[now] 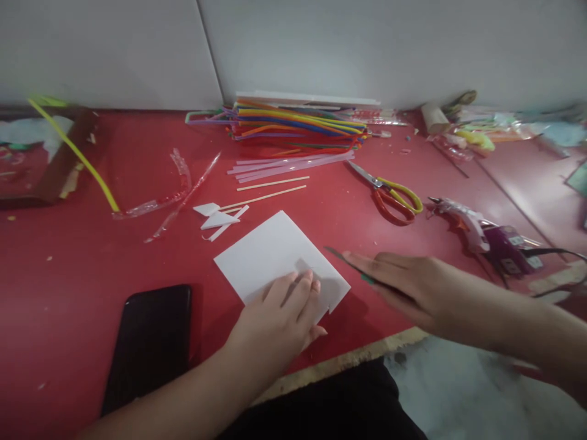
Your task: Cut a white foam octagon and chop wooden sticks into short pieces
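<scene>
A white square sheet (275, 250), paper or thin board, lies turned cornerwise on the red table. My left hand (284, 311) rests on its near part, fingers stretched out and pressing down, holding nothing. There is a small notch in the sheet's edge at the near right. To the right of the sheet, my right hand (408, 281) is closed around a knife (342, 255) with a thin dark blade and a bit of green on it. The blade's tip points left, close to the sheet's right edge; much of the handle is hidden by my fingers.
Beyond the sheet lie white offcuts (220, 220), thin wooden sticks (270, 195), lilac sticks (293, 166) and colourful pipe cleaners (298, 122). Scissors (389, 195) and a glue gun (463, 223) lie to the right. A black phone (149, 342) is at the left, by my forearm.
</scene>
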The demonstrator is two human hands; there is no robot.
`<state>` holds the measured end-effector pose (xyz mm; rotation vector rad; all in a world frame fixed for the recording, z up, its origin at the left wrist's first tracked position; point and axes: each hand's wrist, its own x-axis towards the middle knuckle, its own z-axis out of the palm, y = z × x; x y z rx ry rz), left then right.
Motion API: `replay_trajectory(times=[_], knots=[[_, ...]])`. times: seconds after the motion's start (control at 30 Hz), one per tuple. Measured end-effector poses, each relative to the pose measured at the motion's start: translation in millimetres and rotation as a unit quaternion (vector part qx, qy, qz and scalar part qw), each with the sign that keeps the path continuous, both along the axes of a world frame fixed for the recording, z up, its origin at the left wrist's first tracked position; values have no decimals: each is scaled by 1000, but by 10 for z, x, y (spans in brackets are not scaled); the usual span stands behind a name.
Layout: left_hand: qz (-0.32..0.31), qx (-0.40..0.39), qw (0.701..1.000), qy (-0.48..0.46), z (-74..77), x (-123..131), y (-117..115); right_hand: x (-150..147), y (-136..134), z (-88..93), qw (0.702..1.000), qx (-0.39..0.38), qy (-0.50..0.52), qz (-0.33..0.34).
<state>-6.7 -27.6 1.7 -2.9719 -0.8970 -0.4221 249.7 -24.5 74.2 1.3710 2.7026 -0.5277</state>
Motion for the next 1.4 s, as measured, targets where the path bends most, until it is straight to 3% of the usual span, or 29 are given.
replay_trajectory(times=[0.1,0.3,0.47,0.97,1.4], knots=[[25,65,998,-10,-17,39,-22,-130,-97,-95,994,-86,48,-49],[81,86,993,-13,42,108,-51,-208,-104,-135,991,-94,62,-66],[73,80,994,-15,49,106,-38,-210,-64,-111,990,-110,52,-64],[71,54,994,-67,0,113,-25,-217,7,-151,994,-90,45,-41],[53,28,996,-62,-23,119,-35,-299,130,31,999,-27,-15,24]])
